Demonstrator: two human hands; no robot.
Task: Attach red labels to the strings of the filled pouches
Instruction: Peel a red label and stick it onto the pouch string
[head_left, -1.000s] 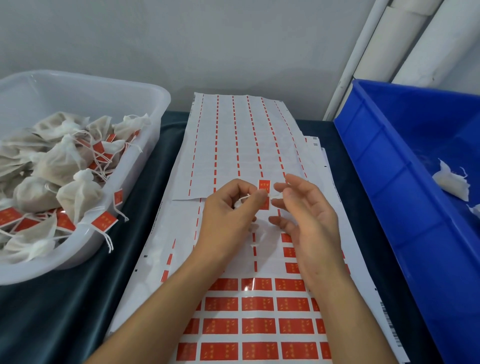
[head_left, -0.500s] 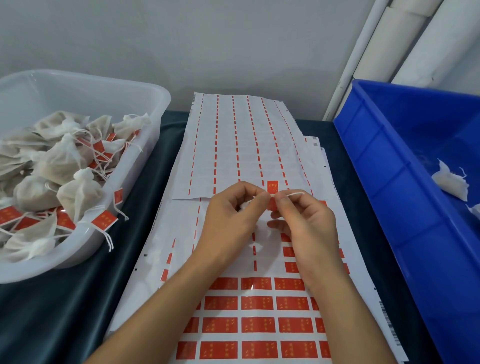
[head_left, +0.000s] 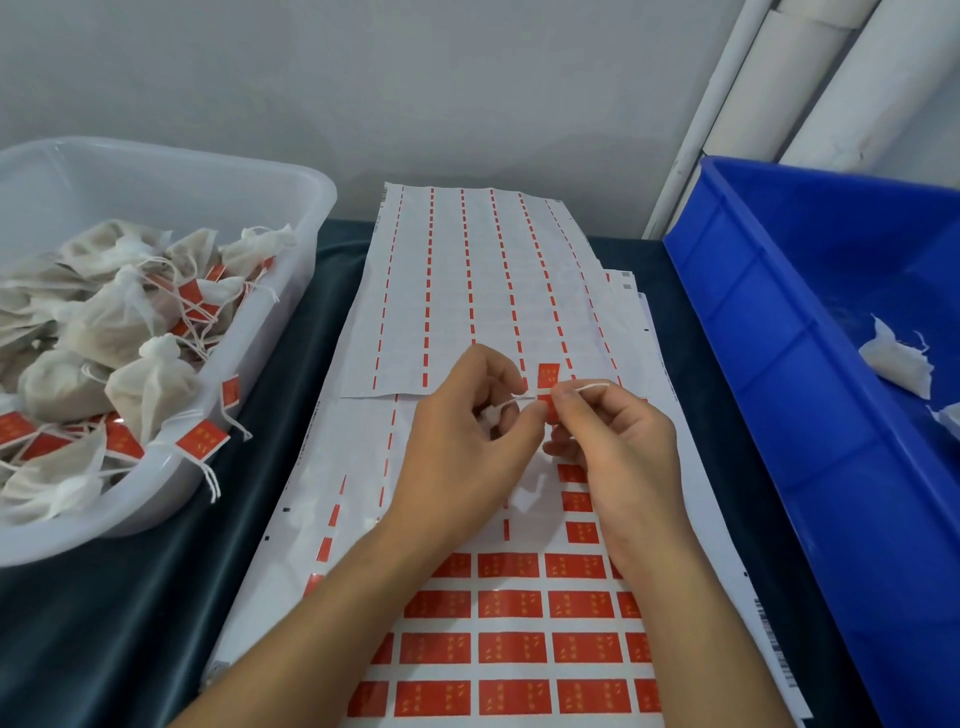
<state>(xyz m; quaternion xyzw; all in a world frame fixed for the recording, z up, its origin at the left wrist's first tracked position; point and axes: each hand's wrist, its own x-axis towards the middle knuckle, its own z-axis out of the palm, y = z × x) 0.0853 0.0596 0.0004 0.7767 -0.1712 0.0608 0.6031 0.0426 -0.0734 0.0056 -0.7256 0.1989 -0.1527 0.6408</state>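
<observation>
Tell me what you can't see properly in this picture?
All in the head view:
- The pouch in the left hand: curled fingers hide nearly all of it.
- The red label: its lower half sits behind the right hand.
- Gold marks on the label sheet: too small to read.
- The blue bin and clear tub: cut off by the picture edges.
</observation>
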